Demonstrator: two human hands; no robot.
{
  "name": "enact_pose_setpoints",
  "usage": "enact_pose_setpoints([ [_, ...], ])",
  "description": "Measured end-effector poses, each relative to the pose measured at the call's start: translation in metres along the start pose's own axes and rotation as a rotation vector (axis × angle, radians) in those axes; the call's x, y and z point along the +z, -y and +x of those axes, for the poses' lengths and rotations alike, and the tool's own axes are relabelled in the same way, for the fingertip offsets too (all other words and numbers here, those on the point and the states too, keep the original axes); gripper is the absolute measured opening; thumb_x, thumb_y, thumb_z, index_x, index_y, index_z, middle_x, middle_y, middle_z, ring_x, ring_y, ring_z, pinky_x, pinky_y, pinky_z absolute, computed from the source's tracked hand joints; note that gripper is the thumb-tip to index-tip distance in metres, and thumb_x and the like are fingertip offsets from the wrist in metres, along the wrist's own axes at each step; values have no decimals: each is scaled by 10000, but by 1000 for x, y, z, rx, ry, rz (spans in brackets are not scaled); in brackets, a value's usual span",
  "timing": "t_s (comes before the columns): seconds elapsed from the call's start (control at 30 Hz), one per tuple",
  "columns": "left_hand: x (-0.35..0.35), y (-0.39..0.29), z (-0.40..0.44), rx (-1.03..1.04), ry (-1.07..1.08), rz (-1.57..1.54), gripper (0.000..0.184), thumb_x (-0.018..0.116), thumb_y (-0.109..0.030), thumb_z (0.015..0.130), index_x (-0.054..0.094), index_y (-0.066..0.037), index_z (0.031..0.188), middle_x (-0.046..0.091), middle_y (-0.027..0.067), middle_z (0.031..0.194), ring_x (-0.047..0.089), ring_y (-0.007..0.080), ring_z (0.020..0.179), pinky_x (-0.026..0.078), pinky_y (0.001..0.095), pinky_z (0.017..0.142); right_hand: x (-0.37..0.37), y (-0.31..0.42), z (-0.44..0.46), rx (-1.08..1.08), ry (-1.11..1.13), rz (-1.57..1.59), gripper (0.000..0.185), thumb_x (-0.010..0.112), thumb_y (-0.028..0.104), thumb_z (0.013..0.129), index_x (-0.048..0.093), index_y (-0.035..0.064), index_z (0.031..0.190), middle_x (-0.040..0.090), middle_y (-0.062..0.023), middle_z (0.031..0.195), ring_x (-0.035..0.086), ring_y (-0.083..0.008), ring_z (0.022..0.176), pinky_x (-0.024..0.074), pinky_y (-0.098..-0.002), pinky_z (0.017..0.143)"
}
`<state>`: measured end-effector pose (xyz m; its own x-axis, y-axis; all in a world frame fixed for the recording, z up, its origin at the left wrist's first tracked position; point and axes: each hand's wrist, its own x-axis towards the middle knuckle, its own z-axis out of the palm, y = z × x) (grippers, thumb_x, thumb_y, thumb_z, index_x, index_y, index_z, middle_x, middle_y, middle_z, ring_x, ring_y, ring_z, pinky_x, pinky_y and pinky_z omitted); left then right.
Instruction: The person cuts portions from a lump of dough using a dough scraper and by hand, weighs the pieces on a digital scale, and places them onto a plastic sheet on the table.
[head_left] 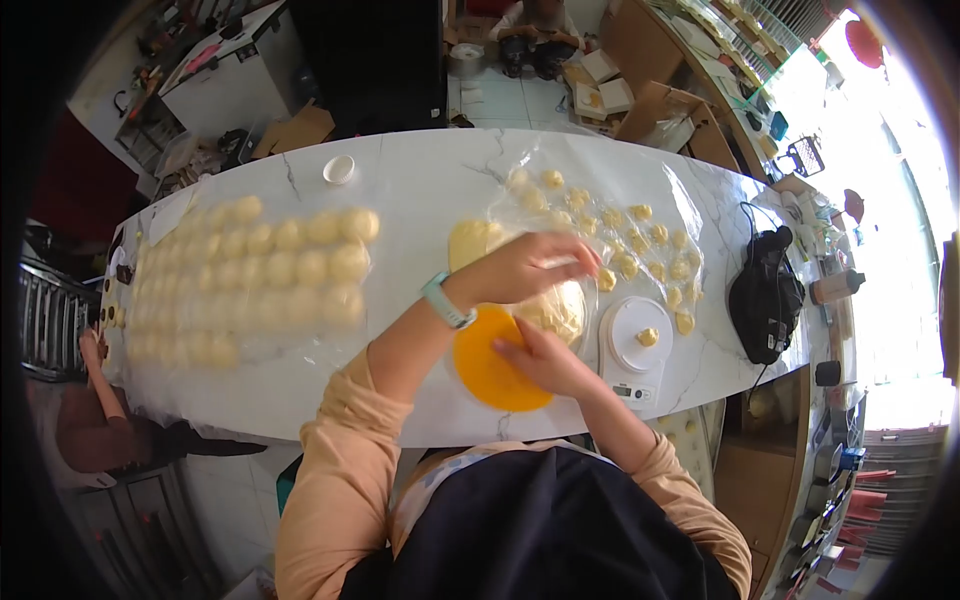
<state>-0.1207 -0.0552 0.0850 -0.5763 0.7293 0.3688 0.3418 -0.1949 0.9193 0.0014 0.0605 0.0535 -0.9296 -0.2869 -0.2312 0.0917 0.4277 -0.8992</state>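
Observation:
My left hand, with a pale green watch on its wrist, reaches across to the right above the dough. Its fingers are stretched out, a little blurred, and no object shows in them. Below it, my right hand rests over the right side of a round orange dish, its fingers on the surface; I cannot tell how deep the dish is. A large yellow dough mass lies under plastic beside my hands, with another dough piece behind my left forearm. On the white digital scale sits one small dough lump.
Several small dough lumps lie under clear plastic at the right. Rows of rounder dough balls are covered by plastic at the left. A white cup, a black bag and a co-worker's arm are around the table.

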Motion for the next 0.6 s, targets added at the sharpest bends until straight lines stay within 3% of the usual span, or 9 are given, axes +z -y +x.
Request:
enact_pose_setpoints([
  [0.03, -12, 0, -10, 57, -110, 15, 240, 504, -220, 964, 595, -2, 1005, 625, 65, 1020, 577, 139, 981, 434, 279, 909, -4, 8, 21, 38, -61, -24, 351, 493, 301, 965, 477, -28, 1086, 616, -193, 955, 601, -258, 914, 466, -386, 744],
  [0.1, -46, 20, -33, -51, -634, -17, 238, 508, -216, 963, 576, -2, 1044, 624, 75, 1051, 571, 142, 1025, 422, 285, 936, -20, 22, 64, 51, -228, 43, 347, 472, 291, 968, 467, -39, 1075, 617, -226, 927, 609, -318, 919, 472, -427, 732],
  [0.13, -62, 37, -50, -128, -725, 38, 249, 517, -213, 958, 566, 2, 1073, 623, 81, 1070, 567, 145, 1043, 421, 285, 940, -29, 31, 88, 23, -335, 132, 336, 462, 276, 968, 462, -43, 1073, 620, -238, 907, 614, -350, 913, 475, -452, 723],
  [0.17, -73, 58, -60, -200, -817, 92, 266, 525, -211, 953, 556, 7, 1102, 621, 87, 1089, 562, 149, 1060, 420, 285, 944, -38, 40, 111, -31, -400, -51, 313, 485, 243, 947, 468, -41, 1079, 630, -239, 907, 623, -364, 889, 489, -452, 709],
  [0.2, -73, 84, -66, -235, -816, 113, 274, 526, -209, 951, 554, 10, 1113, 620, 93, 1096, 566, 158, 1061, 424, 283, 941, -46, 50, 133, -87, -465, -236, 297, 507, 209, 926, 474, -39, 1086, 639, -239, 908, 631, -379, 866, 503, -452, 695],
  [0.3, -57, 125, -81, -362, -766, 144, 298, 537, -191, 934, 546, 13, 1151, 618, 117, 1106, 582, 188, 1044, 437, 279, 920, -48, 44, 202, -153, -187, -886, 325, 519, 94, 848, 450, -41, 1135, 651, -224, 937, 648, -381, 837, 529, -436, 691],
  [0.37, -51, 127, -78, -472, -668, 122, 320, 556, -160, 910, 538, 9, 1181, 621, 139, 1094, 598, 214, 1007, 451, 282, 891, -28, 34, 243, -7, -123, -927, 376, 517, 54, 815, 434, -42, 1169, 657, -202, 924, 651, -376, 850, 542, -416, 669],
  [0.47, -51, 101, -77, -603, -592, 181, 318, 603, -122, 835, 555, -8, 1128, 624, 154, 1022, 605, 245, 939, 464, 306, 836, 3, 21, 235, 29, -163, -849, 351, 500, 50, 822, 429, -37, 1155, 649, -186, 833, 658, -362, 798, 542, -427, 636],
  [0.6, -51, 116, -99, -463, -689, 279, 322, 654, -129, 753, 554, -19, 1039, 614, 143, 938, 597, 234, 846, 477, 327, 748, 39, -3, 200, -199, -390, -676, 291, 504, 116, 874, 421, 3, 1128, 631, -197, 759, 648, -377, 710, 527, -461, 600],
])
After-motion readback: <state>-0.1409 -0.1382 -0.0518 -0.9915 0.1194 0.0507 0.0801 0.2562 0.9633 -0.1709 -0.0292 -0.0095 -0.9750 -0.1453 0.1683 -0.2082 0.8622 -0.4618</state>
